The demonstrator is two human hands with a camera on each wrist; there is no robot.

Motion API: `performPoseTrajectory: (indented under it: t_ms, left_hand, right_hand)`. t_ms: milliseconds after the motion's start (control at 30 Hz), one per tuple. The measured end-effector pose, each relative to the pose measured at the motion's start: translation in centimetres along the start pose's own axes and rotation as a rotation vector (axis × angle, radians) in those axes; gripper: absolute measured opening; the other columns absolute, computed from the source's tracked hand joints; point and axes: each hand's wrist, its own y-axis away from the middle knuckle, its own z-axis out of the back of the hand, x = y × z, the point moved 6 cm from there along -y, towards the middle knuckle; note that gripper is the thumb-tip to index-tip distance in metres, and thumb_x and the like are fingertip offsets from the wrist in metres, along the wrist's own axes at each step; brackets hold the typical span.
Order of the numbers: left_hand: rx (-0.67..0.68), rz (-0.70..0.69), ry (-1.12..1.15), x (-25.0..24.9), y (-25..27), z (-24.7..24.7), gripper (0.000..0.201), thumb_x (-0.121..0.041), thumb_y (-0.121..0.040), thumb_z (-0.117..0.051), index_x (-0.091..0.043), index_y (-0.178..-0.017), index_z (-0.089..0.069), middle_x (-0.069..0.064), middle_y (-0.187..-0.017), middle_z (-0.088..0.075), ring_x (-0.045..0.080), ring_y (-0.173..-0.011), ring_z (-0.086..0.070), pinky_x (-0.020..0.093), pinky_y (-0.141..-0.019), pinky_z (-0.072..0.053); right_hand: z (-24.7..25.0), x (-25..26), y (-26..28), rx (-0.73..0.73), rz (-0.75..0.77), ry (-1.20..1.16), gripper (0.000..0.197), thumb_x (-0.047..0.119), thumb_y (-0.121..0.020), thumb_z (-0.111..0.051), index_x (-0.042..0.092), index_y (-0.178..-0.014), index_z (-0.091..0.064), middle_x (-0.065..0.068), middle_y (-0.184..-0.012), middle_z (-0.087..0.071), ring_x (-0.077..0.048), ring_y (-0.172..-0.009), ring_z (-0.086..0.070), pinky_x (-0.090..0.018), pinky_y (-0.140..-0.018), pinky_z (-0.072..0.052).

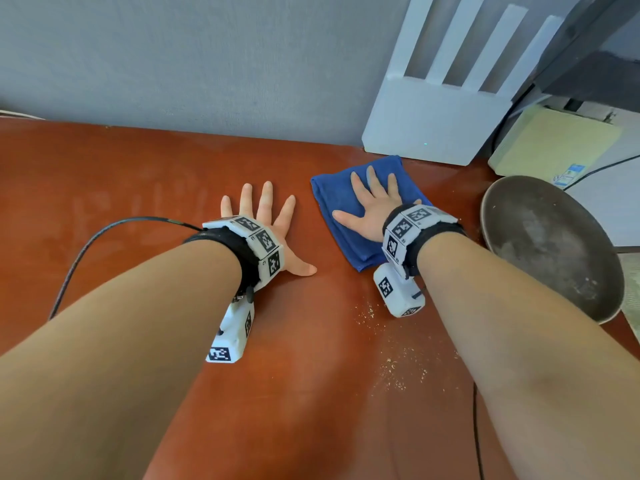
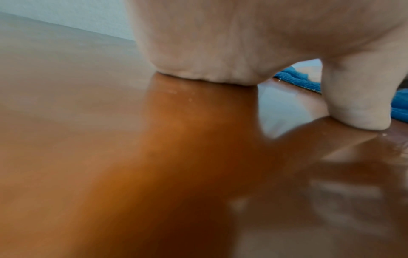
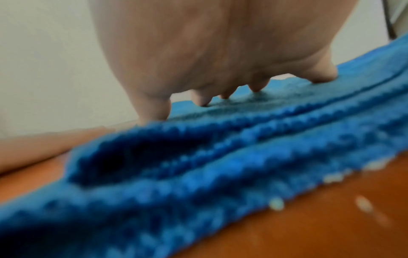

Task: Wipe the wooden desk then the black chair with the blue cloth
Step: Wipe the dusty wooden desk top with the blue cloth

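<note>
A folded blue cloth [image 1: 341, 206] lies on the reddish-brown wooden desk [image 1: 138, 174] near the wall. My right hand [image 1: 372, 202] presses flat on it with fingers spread; the right wrist view shows the palm [image 3: 209, 52] on the cloth [image 3: 198, 165]. To the cloth's left, my left hand [image 1: 266, 216] rests flat on the bare desk, fingers splayed. In the left wrist view the palm [image 2: 220, 43] touches the desk [image 2: 88, 139], and a strip of cloth [image 2: 295, 78] shows beyond the thumb. The black chair is not in view.
A white router [image 1: 436, 112] stands against the wall just behind the cloth. A dark round pan [image 1: 550, 247] sits at the right, with a pale box [image 1: 554, 143] behind it. Crumbs [image 1: 398, 368] lie scattered on the desk near my right forearm. A black cable [image 1: 86, 247] loops at left.
</note>
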Motion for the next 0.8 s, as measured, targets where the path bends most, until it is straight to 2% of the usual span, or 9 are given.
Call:
performPoseTrajectory:
  t_ms: [100, 233, 333, 500, 633, 733, 800]
  left_hand:
    - [0.007, 0.004, -0.001, 0.0, 0.0, 0.0, 0.122, -0.086, -0.062, -0.051, -0.034, -0.144, 0.025, 0.004, -0.150, 0.036, 0.033, -0.138, 0.030, 0.056, -0.109, 0.015]
    - [0.005, 0.003, -0.001, 0.0, -0.1, 0.0, 0.123, -0.086, -0.061, -0.051, -0.034, -0.144, 0.024, 0.004, -0.150, 0.035, 0.033, -0.138, 0.029, 0.056, -0.109, 0.014]
    - [0.005, 0.002, 0.000, 0.0, -0.1, 0.0, 0.123, -0.086, -0.061, -0.051, -0.034, -0.144, 0.025, 0.004, -0.150, 0.036, 0.033, -0.138, 0.030, 0.056, -0.109, 0.014]
    - [0.024, -0.005, 0.005, 0.0, -0.2, 0.0, 0.123, -0.086, -0.062, -0.051, -0.034, -0.143, 0.025, 0.004, -0.149, 0.037, 0.033, -0.138, 0.030, 0.057, -0.109, 0.014]
    - [0.021, -0.009, 0.006, 0.0, 0.0, 0.1, 0.122, -0.085, -0.062, -0.051, -0.034, -0.144, 0.024, 0.004, -0.150, 0.036, 0.034, -0.138, 0.030, 0.057, -0.109, 0.014]
    - [0.026, -0.006, 0.006, -0.1, 0.1, 0.1, 0.122, -0.085, -0.062, -0.052, -0.034, -0.144, 0.024, 0.004, -0.150, 0.036, 0.033, -0.138, 0.030, 0.057, -0.109, 0.014]
    - [0.025, 0.001, 0.002, 0.0, 0.0, 0.1, 0.123, -0.085, -0.062, -0.052, -0.034, -0.144, 0.024, 0.004, -0.150, 0.036, 0.033, -0.138, 0.030, 0.057, -0.109, 0.014]
  right_hand:
    - [0.2, 0.3, -1.6, 0.010, 0.057, 0.044, 0.089, 0.077, -0.081, -0.026, 0.033, -0.147, 0.014, 0.003, -0.155, 0.022, -0.034, -0.141, 0.019, -0.063, -0.111, -0.004]
    - [0.7, 0.1, -2.4, 0.006, 0.034, 0.038, 0.089, 0.077, -0.081, -0.027, 0.035, -0.147, 0.014, 0.005, -0.155, 0.020, -0.034, -0.141, 0.019, -0.059, -0.112, -0.004]
    - [0.9, -1.1, -2.0, 0.000, -0.069, -0.035, 0.087, 0.078, -0.081, -0.027, 0.037, -0.147, 0.012, 0.008, -0.155, 0.019, -0.037, -0.141, 0.018, -0.057, -0.113, 0.000]
    - [1.0, -4.9, -1.3, -0.030, -0.241, -0.129, 0.087, 0.079, -0.081, -0.024, 0.036, -0.147, 0.010, 0.004, -0.156, 0.017, -0.040, -0.141, 0.013, -0.051, -0.114, 0.005]
    - [-0.8, -5.4, 0.3, -0.011, -0.281, -0.139, 0.086, 0.079, -0.081, -0.019, 0.035, -0.146, 0.015, 0.004, -0.155, 0.022, -0.037, -0.141, 0.018, -0.059, -0.113, 0.002]
    - [-2.7, -4.0, 1.5, 0.058, -0.187, -0.052, 0.085, 0.078, -0.082, -0.017, 0.035, -0.145, 0.020, 0.005, -0.152, 0.029, -0.035, -0.140, 0.022, -0.064, -0.110, 0.000]
    - [-2.7, -3.8, 1.0, 0.066, -0.138, -0.012, 0.087, 0.080, -0.080, -0.017, 0.035, -0.145, 0.020, 0.003, -0.153, 0.028, -0.034, -0.141, 0.022, -0.063, -0.111, 0.000]
